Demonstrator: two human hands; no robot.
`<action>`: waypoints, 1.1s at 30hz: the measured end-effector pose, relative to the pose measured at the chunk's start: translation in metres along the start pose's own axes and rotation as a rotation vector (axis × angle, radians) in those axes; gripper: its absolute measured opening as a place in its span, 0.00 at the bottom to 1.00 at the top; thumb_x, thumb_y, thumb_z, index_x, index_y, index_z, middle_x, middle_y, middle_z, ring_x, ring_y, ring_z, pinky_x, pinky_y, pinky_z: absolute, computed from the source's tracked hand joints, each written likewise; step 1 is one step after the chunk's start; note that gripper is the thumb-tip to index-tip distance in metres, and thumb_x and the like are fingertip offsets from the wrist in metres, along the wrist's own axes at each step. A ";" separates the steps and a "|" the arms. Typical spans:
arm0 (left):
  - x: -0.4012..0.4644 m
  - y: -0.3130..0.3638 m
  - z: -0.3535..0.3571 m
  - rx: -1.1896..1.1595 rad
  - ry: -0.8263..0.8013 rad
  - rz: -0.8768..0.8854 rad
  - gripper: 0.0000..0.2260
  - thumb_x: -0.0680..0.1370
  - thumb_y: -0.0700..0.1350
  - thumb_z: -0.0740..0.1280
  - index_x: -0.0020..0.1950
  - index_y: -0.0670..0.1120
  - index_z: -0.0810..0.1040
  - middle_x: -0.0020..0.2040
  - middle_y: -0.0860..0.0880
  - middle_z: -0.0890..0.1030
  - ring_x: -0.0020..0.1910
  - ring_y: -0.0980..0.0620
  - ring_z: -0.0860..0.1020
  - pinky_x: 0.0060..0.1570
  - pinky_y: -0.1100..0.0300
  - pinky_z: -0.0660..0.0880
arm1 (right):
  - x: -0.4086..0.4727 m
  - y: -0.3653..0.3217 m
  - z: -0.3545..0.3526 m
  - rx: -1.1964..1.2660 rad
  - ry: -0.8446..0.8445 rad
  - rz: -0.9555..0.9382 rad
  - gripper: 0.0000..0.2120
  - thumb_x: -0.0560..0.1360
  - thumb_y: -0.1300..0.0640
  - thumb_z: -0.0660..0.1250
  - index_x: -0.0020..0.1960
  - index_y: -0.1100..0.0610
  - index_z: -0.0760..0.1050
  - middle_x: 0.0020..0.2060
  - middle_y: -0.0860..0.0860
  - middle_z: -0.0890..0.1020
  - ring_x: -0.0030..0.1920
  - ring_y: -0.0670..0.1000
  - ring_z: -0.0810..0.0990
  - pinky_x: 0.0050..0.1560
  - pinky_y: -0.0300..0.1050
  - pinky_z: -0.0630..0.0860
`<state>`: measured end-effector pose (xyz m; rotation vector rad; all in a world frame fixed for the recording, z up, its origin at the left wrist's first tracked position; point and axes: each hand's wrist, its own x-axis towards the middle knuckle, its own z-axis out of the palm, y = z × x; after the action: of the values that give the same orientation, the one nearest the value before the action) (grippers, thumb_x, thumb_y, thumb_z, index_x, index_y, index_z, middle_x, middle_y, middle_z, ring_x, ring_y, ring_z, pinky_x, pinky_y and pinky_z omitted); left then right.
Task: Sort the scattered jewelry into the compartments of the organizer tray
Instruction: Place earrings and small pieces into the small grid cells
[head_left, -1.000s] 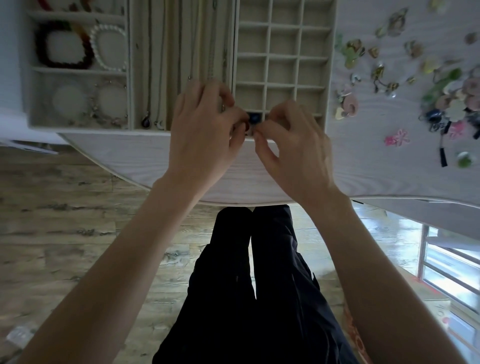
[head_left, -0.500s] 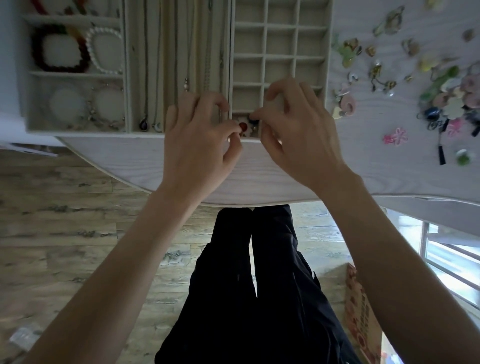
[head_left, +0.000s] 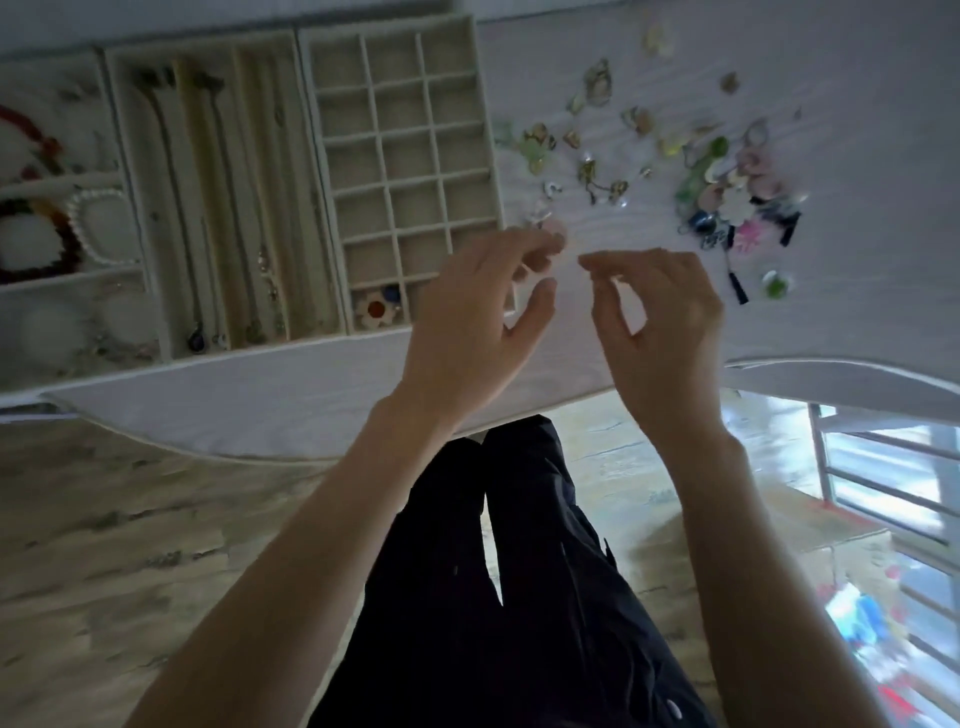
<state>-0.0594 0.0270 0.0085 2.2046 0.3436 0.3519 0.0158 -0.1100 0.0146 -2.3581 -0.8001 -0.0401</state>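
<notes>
Both hands are being held just above the table (head_left: 322, 410), nothing gripped: left hand (head_left: 467, 322) fingers loosely spread, right hand (head_left: 660, 317) fingers loosely curled. Scattered jewelry (head_left: 727, 197) is lying right of the organizer tray (head_left: 332, 176), a flower piece (head_left: 375, 310) sitting in its near-left compartment.

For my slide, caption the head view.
Both hands hover empty beside the grid tray, one flower earring filed.

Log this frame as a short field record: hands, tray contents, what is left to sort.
left hand: fingers loosely curled, holds nothing
right hand: fingers loosely curled, seems empty
beige grid organizer tray: near-left cell holds a white flower earring with red centre; other visible cells bare
unsorted heap of mixed small jewelry: on white table, right of tray
</notes>
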 end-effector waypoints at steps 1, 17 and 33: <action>0.009 0.006 0.012 -0.028 -0.066 -0.009 0.11 0.77 0.43 0.65 0.59 0.43 0.77 0.48 0.51 0.80 0.47 0.55 0.77 0.49 0.61 0.74 | -0.002 0.014 -0.007 -0.016 0.018 0.061 0.10 0.75 0.62 0.63 0.52 0.58 0.81 0.43 0.51 0.83 0.45 0.53 0.78 0.46 0.45 0.75; 0.093 0.020 0.119 0.546 -0.174 0.192 0.09 0.71 0.41 0.71 0.50 0.44 0.81 0.45 0.44 0.79 0.45 0.43 0.76 0.39 0.54 0.71 | 0.025 0.130 -0.024 -0.296 -0.026 0.219 0.09 0.72 0.60 0.67 0.52 0.59 0.78 0.48 0.58 0.79 0.46 0.59 0.76 0.44 0.50 0.73; 0.058 0.012 0.082 0.498 -0.067 0.088 0.10 0.75 0.42 0.64 0.54 0.44 0.81 0.48 0.45 0.79 0.48 0.43 0.75 0.51 0.50 0.73 | 0.037 0.136 -0.020 -0.083 -0.055 0.079 0.13 0.69 0.66 0.67 0.54 0.62 0.78 0.52 0.57 0.79 0.52 0.57 0.75 0.51 0.47 0.73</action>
<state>0.0256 -0.0179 -0.0238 2.7193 0.3232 0.2571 0.1244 -0.1850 -0.0379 -2.4771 -0.7433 0.0256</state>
